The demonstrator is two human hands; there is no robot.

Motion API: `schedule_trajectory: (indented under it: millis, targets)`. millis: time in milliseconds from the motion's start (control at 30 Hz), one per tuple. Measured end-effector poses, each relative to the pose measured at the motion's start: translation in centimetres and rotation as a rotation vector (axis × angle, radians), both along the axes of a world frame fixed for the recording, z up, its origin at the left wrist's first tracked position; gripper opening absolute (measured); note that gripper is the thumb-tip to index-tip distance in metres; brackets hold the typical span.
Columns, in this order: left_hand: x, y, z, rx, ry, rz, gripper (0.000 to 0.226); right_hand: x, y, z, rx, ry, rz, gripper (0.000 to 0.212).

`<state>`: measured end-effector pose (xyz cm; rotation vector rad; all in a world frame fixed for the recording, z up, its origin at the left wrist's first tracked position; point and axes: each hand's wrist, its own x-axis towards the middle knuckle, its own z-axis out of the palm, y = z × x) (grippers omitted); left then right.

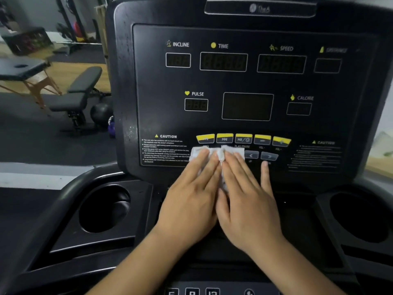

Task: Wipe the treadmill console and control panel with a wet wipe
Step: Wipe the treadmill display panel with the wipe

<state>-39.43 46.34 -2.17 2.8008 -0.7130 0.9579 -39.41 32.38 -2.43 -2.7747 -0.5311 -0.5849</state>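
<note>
Our left hand (191, 201) and right hand (246, 201), two flat palms with fingers straight, press one wipe (197, 153) against the console (161, 107) low down. We judge they sit side by side to spread pressure. It lies just under five yellow buttons (243, 139), beside two arrow keys (260, 155). Outward, two cupholders (104, 209) flank us, with seven dark displays (247, 106) above.

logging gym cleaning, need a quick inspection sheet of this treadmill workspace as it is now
surface: black console, displays dark, yellow buttons in a row
job's things: white wet wipe flat on the lower control panel beside the caution label
clutter: nothing seen
grippers: left hand and right hand side by side, straight fingers pressing the wipe
cables: nothing seen
surroundings: weight bench, massage table and dark ball at left
</note>
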Motion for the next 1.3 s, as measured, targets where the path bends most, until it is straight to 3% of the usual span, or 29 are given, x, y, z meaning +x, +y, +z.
schedule_trajectory:
  millis: [133, 333, 867, 1067, 1300]
  targets:
    - [2.1, -1.2, 1.8, 0.004, -0.018, -0.014, 0.044, 1.9, -0.6, 2.0, 0.011, -0.035, -0.044, 0.058]
    - [-0.1, -2.4, -1.2, 0.053, 0.106, -0.051, 0.046, -0.7, -2.3, -0.8, -0.001, 0.025, -0.017, 0.061]
    - [0.5, -5.5, -0.4, 0.077, 0.081, -0.049, 0.044, -0.3, -5.5, -0.4, 0.012, 0.013, -0.072, 0.060]
    - [2.7, -7.0, 1.1, 0.083, 0.188, -0.005, 0.052, 1.5, -6.4, 1.6, 0.048, -0.009, -0.117, 0.060]
    - [0.8, -7.6, -0.4, 0.101, 0.127, -0.076, 0.048, -0.5, -7.8, -0.4, 0.035, 0.040, -0.107, 0.063]
